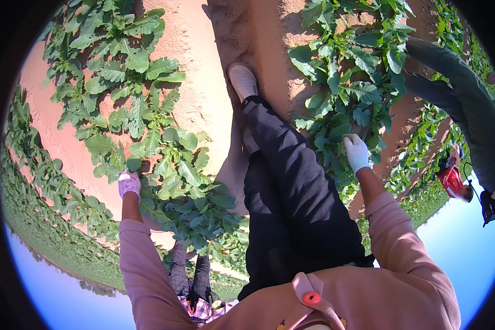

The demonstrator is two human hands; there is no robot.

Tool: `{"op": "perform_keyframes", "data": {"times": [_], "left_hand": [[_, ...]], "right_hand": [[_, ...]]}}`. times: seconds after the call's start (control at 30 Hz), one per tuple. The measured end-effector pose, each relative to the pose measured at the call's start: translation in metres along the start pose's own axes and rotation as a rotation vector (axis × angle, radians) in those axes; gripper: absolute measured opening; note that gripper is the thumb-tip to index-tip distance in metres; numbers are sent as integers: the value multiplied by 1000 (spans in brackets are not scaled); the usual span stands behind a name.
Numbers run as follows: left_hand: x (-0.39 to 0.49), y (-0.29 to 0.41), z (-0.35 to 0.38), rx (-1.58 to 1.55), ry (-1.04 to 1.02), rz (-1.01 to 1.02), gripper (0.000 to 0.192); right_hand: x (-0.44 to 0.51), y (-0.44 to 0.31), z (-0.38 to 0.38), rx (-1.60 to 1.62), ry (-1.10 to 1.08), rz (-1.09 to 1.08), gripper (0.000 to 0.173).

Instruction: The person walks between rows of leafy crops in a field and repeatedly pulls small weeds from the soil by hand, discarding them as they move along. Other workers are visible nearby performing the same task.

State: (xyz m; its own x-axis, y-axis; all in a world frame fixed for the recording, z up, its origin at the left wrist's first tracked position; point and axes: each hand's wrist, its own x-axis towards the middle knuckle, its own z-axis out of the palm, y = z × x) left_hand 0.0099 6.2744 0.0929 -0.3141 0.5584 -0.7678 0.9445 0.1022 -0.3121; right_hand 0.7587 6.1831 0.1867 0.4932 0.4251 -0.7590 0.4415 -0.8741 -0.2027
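My left hand [129, 183], in a pink and white patterned glove, is at the edge of the left row of leafy green plants [137, 119]; its fingertips meet a rounded leaf [133, 163], and whether they grip it is not clear. My right hand [356, 152], in a white glove, is curled over the right row of leafy plants [346, 78]. Its fingers point down among the leaves, and what lies between them is hidden. Several leaves in the left row have holes.
Between the rows runs a sandy furrow [268, 37], where my shoe [242, 81] stands. Co-workers are near: dark trouser legs [464, 90] at the right, a person in red [450, 181] farther off, and another person's legs [189, 268] beyond the left row.
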Motion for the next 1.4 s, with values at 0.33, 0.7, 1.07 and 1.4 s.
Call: {"op": "perform_keyframes", "data": {"times": [0.33, 0.7, 1.07, 1.4], "left_hand": [[-106, 123, -155, -1320, 62, -123, 17], [-149, 266, -131, -1412, -123, 122, 6], [-158, 280, -160, -1538, -140, 78, 13], [-156, 295, -177, -1743, -334, -46, 7]], "right_hand": [[78, -139, 42, -162, 22, -280, 37], [131, -157, 84, -174, 69, 68, 34], [159, -188, 39, -155, 488, -209, 30], [178, -200, 52, 289, 208, -140, 17]]}}
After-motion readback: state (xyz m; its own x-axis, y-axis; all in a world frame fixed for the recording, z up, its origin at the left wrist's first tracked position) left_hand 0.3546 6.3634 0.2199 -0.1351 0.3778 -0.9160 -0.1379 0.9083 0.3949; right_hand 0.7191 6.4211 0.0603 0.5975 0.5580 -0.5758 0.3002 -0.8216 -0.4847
